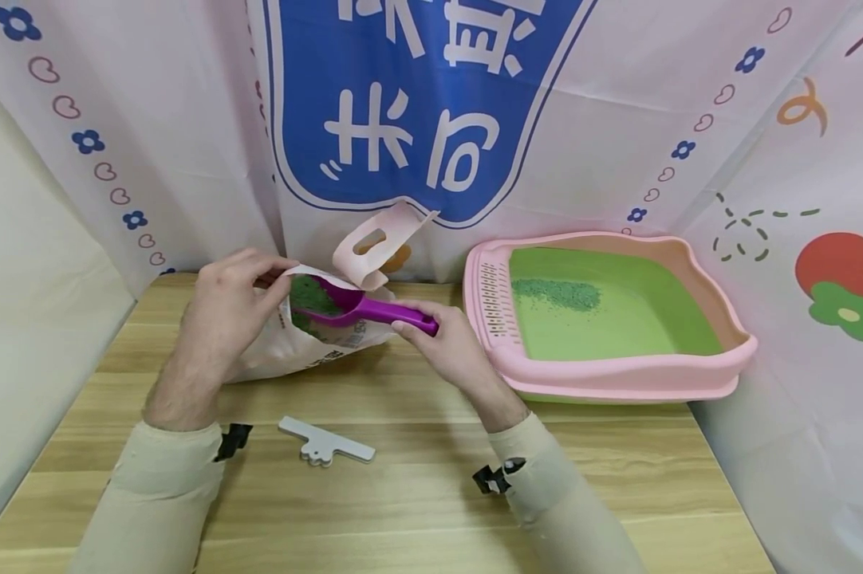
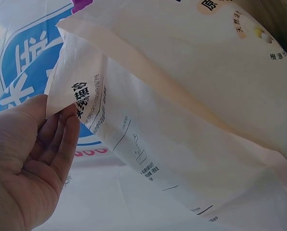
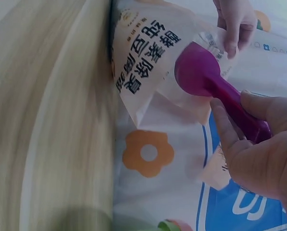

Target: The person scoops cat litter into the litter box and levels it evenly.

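Observation:
A white bag of cat litter lies at the left of the table with its mouth open. My left hand pinches the edge of that mouth between thumb and fingers; in the left wrist view the printed bag side hangs from the pinch. My right hand grips a purple scoop by its handle. The scoop's bowl is at the bag's mouth, where green litter shows. From the right wrist view I see the rounded back of the scoop in front of the bag; its inside is hidden there.
On the right stands a pink-rimmed litter box with a green base and a small heap of green litter. A grey clip lies on the wooden table. A pale strip with a handle hole rises behind the bag, before a printed cloth.

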A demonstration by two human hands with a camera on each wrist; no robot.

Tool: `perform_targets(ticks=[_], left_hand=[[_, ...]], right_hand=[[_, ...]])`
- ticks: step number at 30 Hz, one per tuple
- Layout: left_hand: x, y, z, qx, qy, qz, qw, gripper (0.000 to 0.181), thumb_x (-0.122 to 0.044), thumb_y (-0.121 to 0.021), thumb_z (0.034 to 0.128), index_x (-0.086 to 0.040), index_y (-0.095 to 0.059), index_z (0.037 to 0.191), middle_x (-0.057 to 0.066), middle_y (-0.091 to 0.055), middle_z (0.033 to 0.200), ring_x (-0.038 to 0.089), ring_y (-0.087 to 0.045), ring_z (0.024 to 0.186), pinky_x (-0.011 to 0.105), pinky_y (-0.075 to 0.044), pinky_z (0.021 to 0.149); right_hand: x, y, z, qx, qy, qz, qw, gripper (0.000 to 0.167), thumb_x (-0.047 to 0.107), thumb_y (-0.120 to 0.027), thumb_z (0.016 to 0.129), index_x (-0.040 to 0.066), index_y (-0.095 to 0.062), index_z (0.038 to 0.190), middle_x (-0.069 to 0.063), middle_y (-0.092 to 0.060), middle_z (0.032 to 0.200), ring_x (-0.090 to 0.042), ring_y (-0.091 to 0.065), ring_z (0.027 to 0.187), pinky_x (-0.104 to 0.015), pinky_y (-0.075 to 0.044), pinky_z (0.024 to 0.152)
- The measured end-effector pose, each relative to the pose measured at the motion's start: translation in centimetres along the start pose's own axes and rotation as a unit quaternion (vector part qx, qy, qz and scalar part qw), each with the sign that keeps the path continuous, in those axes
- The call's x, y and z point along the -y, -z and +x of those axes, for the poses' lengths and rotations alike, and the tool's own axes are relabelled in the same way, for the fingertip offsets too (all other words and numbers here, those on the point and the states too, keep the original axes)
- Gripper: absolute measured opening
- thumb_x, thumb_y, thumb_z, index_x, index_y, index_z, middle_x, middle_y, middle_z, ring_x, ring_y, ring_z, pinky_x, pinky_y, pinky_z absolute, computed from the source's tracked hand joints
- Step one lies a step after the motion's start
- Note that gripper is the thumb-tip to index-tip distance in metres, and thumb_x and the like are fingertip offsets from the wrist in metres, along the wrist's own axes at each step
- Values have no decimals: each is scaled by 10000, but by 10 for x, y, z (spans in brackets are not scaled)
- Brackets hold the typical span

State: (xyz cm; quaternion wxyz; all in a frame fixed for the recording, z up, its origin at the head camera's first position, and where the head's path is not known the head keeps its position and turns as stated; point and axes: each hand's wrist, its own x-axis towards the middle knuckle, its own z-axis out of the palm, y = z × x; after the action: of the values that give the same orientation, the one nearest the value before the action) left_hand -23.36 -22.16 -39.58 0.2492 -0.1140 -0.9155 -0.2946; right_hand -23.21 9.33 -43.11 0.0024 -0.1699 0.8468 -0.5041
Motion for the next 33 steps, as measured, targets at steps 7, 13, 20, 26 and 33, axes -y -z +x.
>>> perform_targets(ticks=[7,13,20,26,33], left_hand=[[2,0,0,-39,6,-5,10000,187,-94,-775,1115,-54,-889,1258,169,-862,1155,361,-835,1027,429,-651,897],[3,1,0,-66,32,8,10000,191,-96,-781,1114,-70,-894,1265,157,-867,1151,347,-839,1025,96,-431,861],[2,0,0,-48,-25,-24,10000,194,-76,-786,1109,-47,-885,1273,182,-860,1148,371,-841,1024,180,-590,893],[-1,2,0,51,24,-43,10000,194,-53,-771,1115,-20,-868,1279,203,-846,1148,395,-835,1030,629,-718,923],[1,1,0,-46,-21,13,10000,181,-76,-781,1110,-54,-888,1255,164,-864,1126,353,-845,1008,152,-588,873]], right_hand=[[1,13,-6,101,-300,50,9995,397,299,-826,1126,197,-805,1509,-86,-811,1081,-131,-586,806,-229,-494,694],[1,24,-11,226,-390,141,9989,427,262,-818,1129,139,-777,1535,-91,-779,1040,-132,-562,777,-223,-469,660],[-1,37,-17,314,-465,53,9984,415,243,-816,1126,137,-779,1525,-85,-746,995,-147,-540,742,-224,-448,628],[-3,48,-22,288,-411,-39,9987,397,240,-817,1122,145,-792,1508,-46,-722,956,-149,-515,722,-223,-418,619],[-4,57,-26,340,-495,71,9982,377,265,-811,1131,152,-801,1491,-39,-695,929,-130,-466,672,-230,-382,567]])
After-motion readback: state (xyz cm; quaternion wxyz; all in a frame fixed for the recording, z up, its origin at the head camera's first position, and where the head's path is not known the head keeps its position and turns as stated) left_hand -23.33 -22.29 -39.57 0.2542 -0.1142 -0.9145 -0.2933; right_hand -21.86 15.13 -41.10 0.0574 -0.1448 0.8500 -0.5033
